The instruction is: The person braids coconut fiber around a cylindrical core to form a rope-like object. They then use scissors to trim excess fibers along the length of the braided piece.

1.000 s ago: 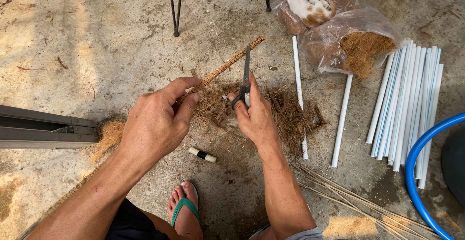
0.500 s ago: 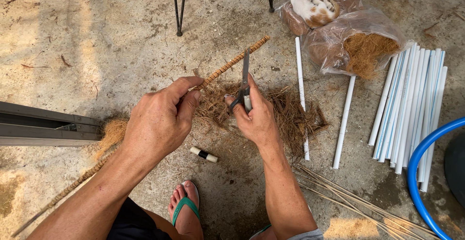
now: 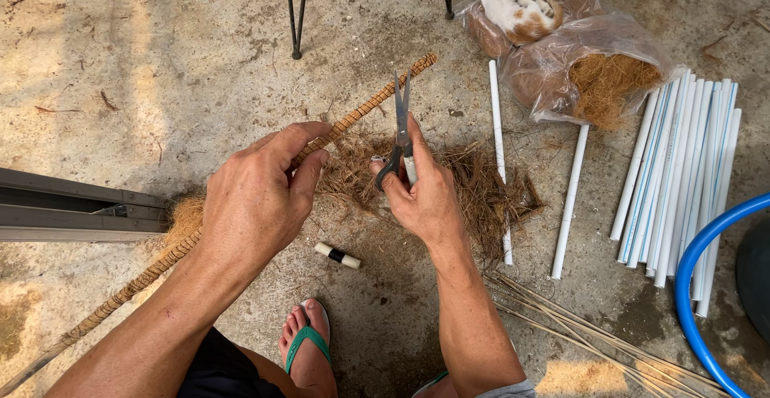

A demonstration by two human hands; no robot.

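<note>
The left hand (image 3: 255,201) is clenched around a long pole wrapped in coconut-fibre cord (image 3: 365,109), its fingers (image 3: 301,137) curled over the top of the pole and the thumb pressing from the side. The pole runs slantwise across the concrete floor (image 3: 160,61), from the near left corner up toward the middle of the far edge, its free end lying just short of the bags there.

The right hand (image 3: 425,197) grasps a pair of grey scissors (image 3: 401,129) by the handles, blades upright and slightly parted, their tips just beside the wrapped pole. Under both hands lies a loose heap of brown fibre (image 3: 481,193) spread on the floor.

A small black-and-cream spool (image 3: 338,255) rests on the floor near the person's sandalled foot (image 3: 307,346). To the right of the heap lie two single white plastic pipes (image 3: 571,197), and further toward the right edge a bundle of white pipes (image 3: 682,173) lies side by side. At the far edge, two clear plastic bags of fibre (image 3: 597,73) sit together, with a white-and-orange kitten (image 3: 520,9) curled on the further one. A blue hose (image 3: 702,286) curves along the right edge. Thin pale sticks (image 3: 577,334) lie near the right forearm. A grey metal frame (image 3: 72,213) reaches in from the left edge, and two thin black metal legs (image 3: 295,13) stand at the far edge.
</note>
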